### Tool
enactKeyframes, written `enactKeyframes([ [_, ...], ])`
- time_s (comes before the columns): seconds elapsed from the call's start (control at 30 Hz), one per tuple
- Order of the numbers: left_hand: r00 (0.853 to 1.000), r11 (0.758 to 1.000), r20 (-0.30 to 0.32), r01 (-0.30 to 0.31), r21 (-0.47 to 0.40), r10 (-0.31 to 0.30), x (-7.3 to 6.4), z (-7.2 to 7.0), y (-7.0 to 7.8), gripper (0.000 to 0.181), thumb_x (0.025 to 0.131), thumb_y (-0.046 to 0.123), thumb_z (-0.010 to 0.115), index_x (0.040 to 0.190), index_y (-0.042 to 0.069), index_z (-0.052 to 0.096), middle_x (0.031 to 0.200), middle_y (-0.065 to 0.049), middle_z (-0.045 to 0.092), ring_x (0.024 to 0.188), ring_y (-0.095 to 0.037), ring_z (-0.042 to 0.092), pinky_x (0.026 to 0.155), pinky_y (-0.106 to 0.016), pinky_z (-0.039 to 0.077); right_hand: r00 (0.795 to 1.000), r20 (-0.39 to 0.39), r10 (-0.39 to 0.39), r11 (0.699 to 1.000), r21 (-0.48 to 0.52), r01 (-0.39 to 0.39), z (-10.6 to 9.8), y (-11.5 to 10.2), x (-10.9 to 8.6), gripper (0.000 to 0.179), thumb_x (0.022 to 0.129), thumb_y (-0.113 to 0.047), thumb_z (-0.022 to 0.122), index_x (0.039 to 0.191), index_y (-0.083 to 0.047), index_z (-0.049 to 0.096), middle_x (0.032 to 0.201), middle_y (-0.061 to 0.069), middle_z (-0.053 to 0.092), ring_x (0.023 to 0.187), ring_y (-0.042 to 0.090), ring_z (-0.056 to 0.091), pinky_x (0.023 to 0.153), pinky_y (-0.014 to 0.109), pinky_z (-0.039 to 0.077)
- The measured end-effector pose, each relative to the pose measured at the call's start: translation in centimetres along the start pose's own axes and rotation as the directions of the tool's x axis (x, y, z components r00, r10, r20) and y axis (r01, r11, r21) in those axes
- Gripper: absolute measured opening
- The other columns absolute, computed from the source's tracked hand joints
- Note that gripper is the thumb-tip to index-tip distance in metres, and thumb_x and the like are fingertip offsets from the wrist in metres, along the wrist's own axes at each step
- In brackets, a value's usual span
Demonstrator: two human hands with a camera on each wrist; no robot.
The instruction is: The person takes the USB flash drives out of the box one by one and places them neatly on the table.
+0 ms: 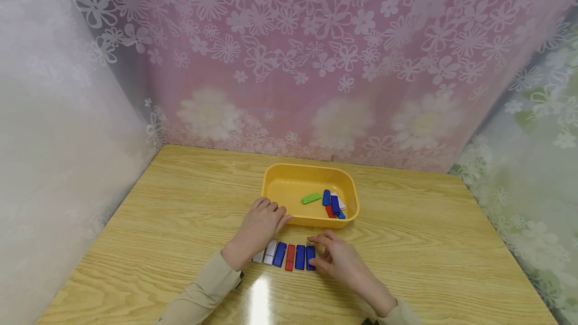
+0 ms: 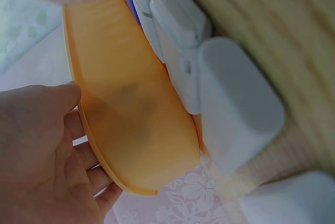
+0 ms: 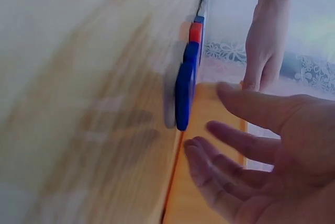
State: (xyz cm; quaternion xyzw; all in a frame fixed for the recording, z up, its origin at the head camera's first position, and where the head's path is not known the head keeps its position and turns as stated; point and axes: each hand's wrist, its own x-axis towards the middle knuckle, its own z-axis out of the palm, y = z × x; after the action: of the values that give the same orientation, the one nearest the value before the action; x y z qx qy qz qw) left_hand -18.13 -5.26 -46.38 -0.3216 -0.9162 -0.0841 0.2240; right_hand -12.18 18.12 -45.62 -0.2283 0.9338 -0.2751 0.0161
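Observation:
My left hand [image 1: 258, 225] grips the near rim of a yellow plastic bin [image 1: 311, 221], thumb [image 2: 67, 97] on one side of the rim and fingers on the other. In front of the bin runs a row of small flat oblong plastic pieces: white [image 1: 270, 252], blue [image 1: 279, 254], red [image 1: 290, 258] and two more blue. The row's left end is partly hidden by my left wrist. At the right end, my right hand [image 1: 339, 259] is beside the last blue piece [image 3: 183, 96], its fingers spread and loosely bent with nothing held between them.
Inside the bin, a green piece [image 1: 310, 198] lies alone near the middle. Several blue, red and white pieces [image 1: 334, 205] are heaped at its right side. Floral curtains [image 1: 289, 64] enclose the wooden table [image 1: 194, 184] at the back and both sides.

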Motion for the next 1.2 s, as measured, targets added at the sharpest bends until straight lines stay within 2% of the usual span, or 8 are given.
enactKeyframes([
  [0.13,1.000,1.000,-0.001,-0.002,0.003,0.002,0.0,0.1,0.0,0.029,0.103,0.034,0.059,0.083,0.013,0.062,0.077,-0.002,0.064,0.078,-0.022,0.058,0.091,-0.038,0.048,0.992,-0.125,-0.005,1.000,0.008,0.006,-0.3,-0.1,0.3,0.025,0.087,-0.008,0.080,0.110,-0.012,0.073,0.097,-0.001,0.066,0.070,0.003,0.056,0.060,0.021,0.050],
  [0.23,1.000,1.000,0.004,0.000,0.006,0.000,0.0,0.1,0.0,0.030,0.104,0.034,0.058,0.083,0.013,0.062,0.078,-0.002,0.064,0.078,-0.022,0.058,0.091,-0.038,0.048,0.975,-0.217,-0.040,0.999,-0.017,0.037,-0.6,-0.2,0.5,0.019,0.086,-0.005,0.080,0.102,-0.014,0.075,0.092,-0.006,0.066,0.071,0.002,0.057,0.062,0.024,0.054],
  [0.53,1.000,1.000,0.008,0.004,-0.005,-0.004,0.0,0.1,0.0,0.029,0.104,0.033,0.058,0.086,0.013,0.065,0.079,-0.002,0.066,0.079,-0.023,0.058,0.091,-0.039,0.047,0.877,-0.431,-0.211,0.976,-0.135,0.169,-2.3,0.2,2.2,0.019,0.081,0.004,0.082,0.093,-0.008,0.075,0.089,-0.001,0.068,0.078,0.012,0.065,0.066,0.031,0.058],
  [0.63,1.000,1.000,0.006,-0.002,0.002,0.002,0.0,0.0,0.0,0.028,0.104,0.033,0.057,0.087,0.012,0.066,0.080,-0.002,0.066,0.079,-0.022,0.059,0.092,-0.039,0.048,0.862,-0.449,-0.236,0.969,-0.169,0.177,-3.2,0.6,3.4,0.016,0.083,0.002,0.080,0.096,-0.007,0.075,0.089,0.002,0.068,0.077,0.014,0.065,0.064,0.033,0.057],
  [0.7,1.000,1.000,0.002,-0.006,0.005,0.006,0.0,0.0,0.0,0.028,0.104,0.032,0.058,0.087,0.012,0.066,0.079,-0.002,0.066,0.078,-0.022,0.059,0.091,-0.039,0.048,0.869,-0.442,-0.223,0.971,-0.182,0.156,-3.7,1.0,4.2,0.015,0.085,0.000,0.079,0.098,-0.006,0.074,0.089,0.004,0.068,0.074,0.015,0.063,0.063,0.034,0.056],
  [0.9,1.000,1.000,0.017,0.001,-0.001,-0.001,0.1,-0.2,0.1,0.029,0.104,0.033,0.057,0.087,0.012,0.066,0.080,-0.002,0.066,0.079,-0.023,0.059,0.093,-0.039,0.048,0.922,-0.363,-0.134,0.972,-0.230,0.051,-4.2,2.1,6.6,0.018,0.090,-0.008,0.077,0.108,-0.008,0.074,0.101,0.007,0.070,0.083,0.022,0.066,0.070,0.040,0.056],
  [1.1,1.000,1.000,0.027,0.006,0.003,-0.006,0.0,-0.3,0.1,0.029,0.105,0.034,0.057,0.088,0.012,0.067,0.081,-0.002,0.067,0.081,-0.023,0.060,0.094,-0.039,0.048,0.967,-0.251,-0.054,0.970,-0.242,-0.008,-3.6,3.0,9.1,0.021,0.091,-0.008,0.076,0.112,-0.010,0.075,0.105,0.009,0.070,0.062,0.013,0.053,0.061,0.032,0.049],
  [1.2,1.000,1.000,0.023,0.003,0.004,-0.003,0.0,-0.3,0.1,0.028,0.104,0.034,0.057,0.089,0.012,0.067,0.081,-0.002,0.067,0.081,-0.023,0.060,0.093,-0.039,0.048,0.983,-0.186,-0.004,0.968,-0.248,-0.043,-3.0,3.6,10.1,0.023,0.090,-0.007,0.076,0.112,-0.009,0.075,0.107,0.009,0.070,0.071,0.017,0.060,0.067,0.034,0.053],
])
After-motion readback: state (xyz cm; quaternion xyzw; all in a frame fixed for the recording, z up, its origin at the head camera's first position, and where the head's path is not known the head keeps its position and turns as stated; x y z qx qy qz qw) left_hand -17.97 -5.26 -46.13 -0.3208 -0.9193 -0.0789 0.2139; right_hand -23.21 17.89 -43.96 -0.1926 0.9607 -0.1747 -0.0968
